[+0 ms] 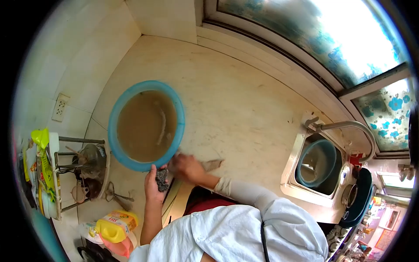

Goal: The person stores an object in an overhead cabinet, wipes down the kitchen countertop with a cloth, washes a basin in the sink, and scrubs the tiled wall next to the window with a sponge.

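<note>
A blue plastic basin (114, 139) of murky brown water stands on the counter, with a pale strip showing in the water. At its near rim, my left hand (152, 187) is closed around a dark grey, coarse-textured scouring pad (162, 179). My right hand (188, 168), blurred by motion, is a fist low over the counter just right of the pad. Something greyish shows at its fingers, too smeared to name. Beside the right wrist lies a flat grey-brown patch (213, 164); whether it is a cloth or a wet smear I cannot tell.
To the right, a metal sink (290, 178) with a curved faucet (349, 125) holds another blue basin (330, 153). A rack (83, 140) with utensils stands at the left wall, near a yellow-labelled jug (114, 225). The counter edge (172, 192) runs close to my body.
</note>
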Action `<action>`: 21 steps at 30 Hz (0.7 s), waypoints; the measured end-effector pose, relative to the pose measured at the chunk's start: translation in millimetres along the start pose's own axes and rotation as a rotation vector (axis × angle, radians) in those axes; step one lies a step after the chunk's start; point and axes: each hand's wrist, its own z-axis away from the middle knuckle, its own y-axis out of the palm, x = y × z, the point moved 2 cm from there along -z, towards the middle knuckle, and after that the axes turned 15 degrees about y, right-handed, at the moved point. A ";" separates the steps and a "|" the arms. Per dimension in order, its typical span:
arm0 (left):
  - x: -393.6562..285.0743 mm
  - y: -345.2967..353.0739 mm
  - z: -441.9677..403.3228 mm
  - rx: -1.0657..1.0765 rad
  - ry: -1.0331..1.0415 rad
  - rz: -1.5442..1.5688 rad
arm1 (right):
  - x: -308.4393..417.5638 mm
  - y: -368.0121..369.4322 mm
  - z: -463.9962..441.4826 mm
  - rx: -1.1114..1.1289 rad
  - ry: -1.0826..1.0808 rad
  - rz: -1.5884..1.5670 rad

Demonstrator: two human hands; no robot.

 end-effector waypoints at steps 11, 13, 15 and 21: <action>-14.4 -37.8 -14.8 -0.208 -0.018 0.109 | -117.4 -175.8 37.7 -0.411 0.289 0.263; -23.4 -47.0 -18.5 -0.233 -0.003 0.103 | -153.0 -225.1 63.7 -0.564 0.447 0.344; -31.0 -68.0 -28.5 -0.322 -0.022 0.005 | -171.1 -271.8 98.0 -0.757 0.490 0.415; -43.2 -102.0 -50.2 -0.415 0.016 -0.105 | -226.3 -254.6 118.2 -0.726 1.039 0.429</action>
